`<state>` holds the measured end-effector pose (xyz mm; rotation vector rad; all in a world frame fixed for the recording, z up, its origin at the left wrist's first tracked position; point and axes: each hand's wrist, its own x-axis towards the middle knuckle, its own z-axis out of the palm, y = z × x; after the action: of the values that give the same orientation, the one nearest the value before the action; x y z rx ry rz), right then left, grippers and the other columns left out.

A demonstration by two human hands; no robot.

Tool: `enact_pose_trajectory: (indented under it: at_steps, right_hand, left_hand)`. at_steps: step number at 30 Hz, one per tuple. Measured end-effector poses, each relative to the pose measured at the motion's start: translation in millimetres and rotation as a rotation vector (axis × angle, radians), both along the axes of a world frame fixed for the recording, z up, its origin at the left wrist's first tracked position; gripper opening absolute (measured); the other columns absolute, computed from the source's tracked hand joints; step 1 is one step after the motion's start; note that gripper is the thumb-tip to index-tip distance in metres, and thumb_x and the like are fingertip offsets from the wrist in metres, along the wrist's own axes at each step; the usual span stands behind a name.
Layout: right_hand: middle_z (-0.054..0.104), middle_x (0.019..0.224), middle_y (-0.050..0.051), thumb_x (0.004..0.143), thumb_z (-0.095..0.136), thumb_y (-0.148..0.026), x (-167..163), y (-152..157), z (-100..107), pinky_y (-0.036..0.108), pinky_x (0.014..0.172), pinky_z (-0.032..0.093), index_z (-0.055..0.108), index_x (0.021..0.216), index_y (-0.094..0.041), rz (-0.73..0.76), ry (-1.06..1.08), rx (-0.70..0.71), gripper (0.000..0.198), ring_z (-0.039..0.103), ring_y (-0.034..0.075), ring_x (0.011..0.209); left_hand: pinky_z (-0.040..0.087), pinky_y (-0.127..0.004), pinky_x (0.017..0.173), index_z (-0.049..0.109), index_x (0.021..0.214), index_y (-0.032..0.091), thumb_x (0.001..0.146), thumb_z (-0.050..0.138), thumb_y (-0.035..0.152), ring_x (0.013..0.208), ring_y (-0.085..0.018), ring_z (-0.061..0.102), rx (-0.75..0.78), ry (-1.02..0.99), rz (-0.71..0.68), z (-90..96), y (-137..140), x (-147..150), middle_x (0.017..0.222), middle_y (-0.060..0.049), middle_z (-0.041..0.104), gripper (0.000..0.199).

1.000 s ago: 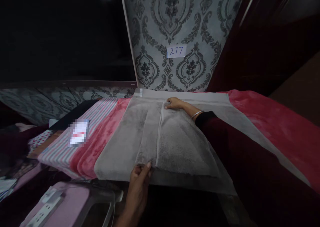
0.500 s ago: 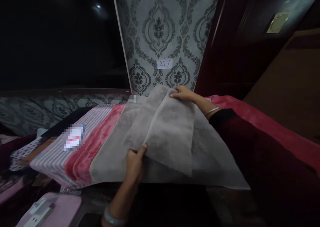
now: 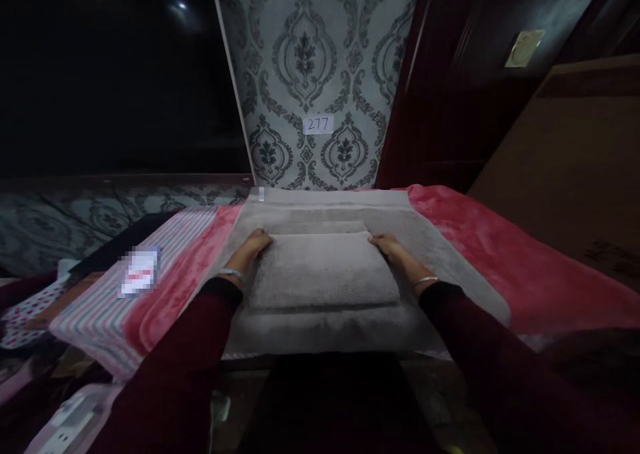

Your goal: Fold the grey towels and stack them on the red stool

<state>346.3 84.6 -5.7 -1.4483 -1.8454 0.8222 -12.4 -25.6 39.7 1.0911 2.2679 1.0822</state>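
A folded grey cloth (image 3: pixel 325 271), soft like a towel, lies flat on a larger grey cloth (image 3: pixel 443 251) spread over the surface. At the folded cloth's far left corner, my left hand (image 3: pixel 257 242) is closed, pinching the edge. My right hand (image 3: pixel 389 244) pinches the far right corner in the same way. The far edge between both hands is straight, with a narrow strip of grey cloth showing just beyond it. Under the folded cloth's near edge runs a dark shadow line.
A pink-red plush blanket (image 3: pixel 530 261) extends right beneath the grey cloth. Striped fabric (image 3: pixel 97 311) lies left, with a blurred white item (image 3: pixel 139 273) on it. A dark screen (image 3: pixel 110 81) and a wall label reading 277 (image 3: pixel 319 124) are behind. A power strip (image 3: pixel 65 427) sits low left.
The grey cloth, earlier lifted and slanted between my hands, now lies flat and squared. My left hand has moved to its far left corner, my right hand nearer to me. The view shifted slightly right.
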Motion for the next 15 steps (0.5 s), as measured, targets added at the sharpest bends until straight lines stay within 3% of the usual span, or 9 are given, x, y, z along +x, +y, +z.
enact_pose_trajectory:
  at_steps: [3, 7, 10, 15]
  right_hand:
    - [0.077, 0.096, 0.015, 0.086, 0.055, -0.029, 1, -2, -24, 0.034, 0.073, 0.058, 0.073, 0.103, -0.011, -0.080, 0.002, -0.028, 0.031, 0.074, 0.026, 0.084]
    - [0.078, 0.106, 0.012, 0.083, 0.056, -0.026, 2, 8, -25, 0.033, 0.084, 0.056, 0.075, 0.107, -0.014, -0.129, -0.013, 0.010, 0.033, 0.072, 0.026, 0.101]
    - [0.078, 0.107, 0.011, 0.084, 0.056, -0.028, 0, 12, -26, 0.034, 0.088, 0.054, 0.076, 0.105, -0.016, -0.150, -0.024, 0.043, 0.031, 0.071, 0.026, 0.103]
    - [0.078, 0.089, 0.008, 0.089, 0.049, -0.034, -1, 16, -28, 0.029, 0.078, 0.054, 0.078, 0.092, -0.014, -0.170, -0.023, 0.065, 0.035, 0.071, 0.025, 0.093]
  left_hand:
    - [0.049, -0.034, 0.089, 0.068, 0.111, 0.010, 0.074, 0.065, 0.012, 0.104, -0.029, 0.067, -0.014, 0.076, -0.016, -24.7, 3, 3, 0.101, -0.013, 0.074, 0.036]
    - [0.044, -0.035, 0.102, 0.067, 0.109, 0.012, 0.081, 0.061, 0.016, 0.119, -0.030, 0.060, 0.011, 0.197, -0.034, -33.9, 3, 5, 0.119, -0.017, 0.068, 0.028]
    - [0.045, -0.035, 0.102, 0.068, 0.105, 0.015, 0.084, 0.058, 0.018, 0.122, -0.029, 0.058, 0.035, 0.254, -0.025, -36.5, 4, 7, 0.127, -0.018, 0.064, 0.023]
    - [0.051, -0.034, 0.080, 0.064, 0.079, 0.018, 0.084, 0.060, 0.028, 0.090, -0.026, 0.065, 0.011, 0.211, -0.033, -37.6, 5, -1, 0.089, -0.011, 0.070, 0.012]
